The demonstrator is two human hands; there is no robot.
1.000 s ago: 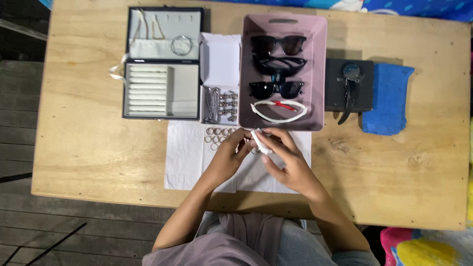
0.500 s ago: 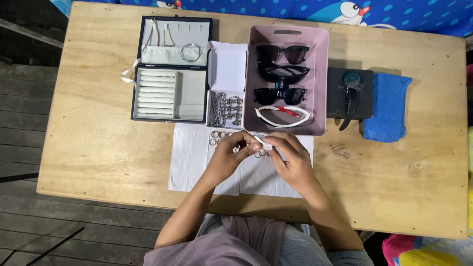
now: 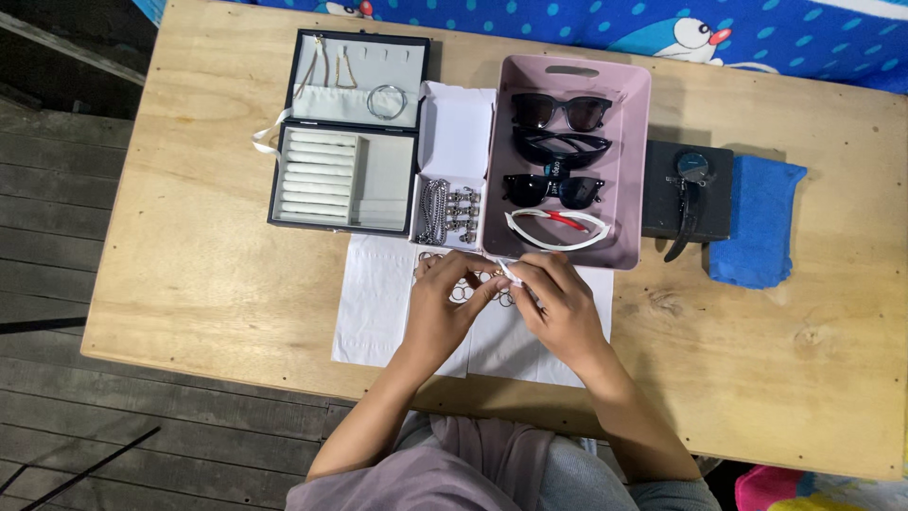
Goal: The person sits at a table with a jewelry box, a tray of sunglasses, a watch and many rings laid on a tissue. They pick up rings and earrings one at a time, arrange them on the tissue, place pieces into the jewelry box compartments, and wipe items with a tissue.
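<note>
**Two hands meeting over the white cloth, a small white wipe pinched between them**

Both hands are working right in front of the pink tray [image 3: 632, 161], just below its near wall. The right hand [image 3: 558, 308] is pinching a small white wipe [image 3: 509, 274] between thumb and fingertips, fingers curled tight around it. The left hand [image 3: 446, 301] is closing in from the other side, fingertips narrowed on something tiny at the wipe; whether it is a ring I cannot tell. Loose rings [image 3: 462, 293] are lying on the white cloth [image 3: 374, 308] under the hands, just below the tray's left corner.

Inside the tray, four pairs of sunglasses [image 3: 560, 111] are lying in a column, the nearest one white with red. Touching the tray's left side, a small white box [image 3: 452, 166] is holding metal chains. Further left of that, an open black jewellery case [image 3: 348, 132] is showing a bangle in its lid. Right of the tray, a wristwatch [image 3: 690, 175] is resting on a black box, and a blue cloth [image 3: 761, 222] is lying just beyond it.
</note>
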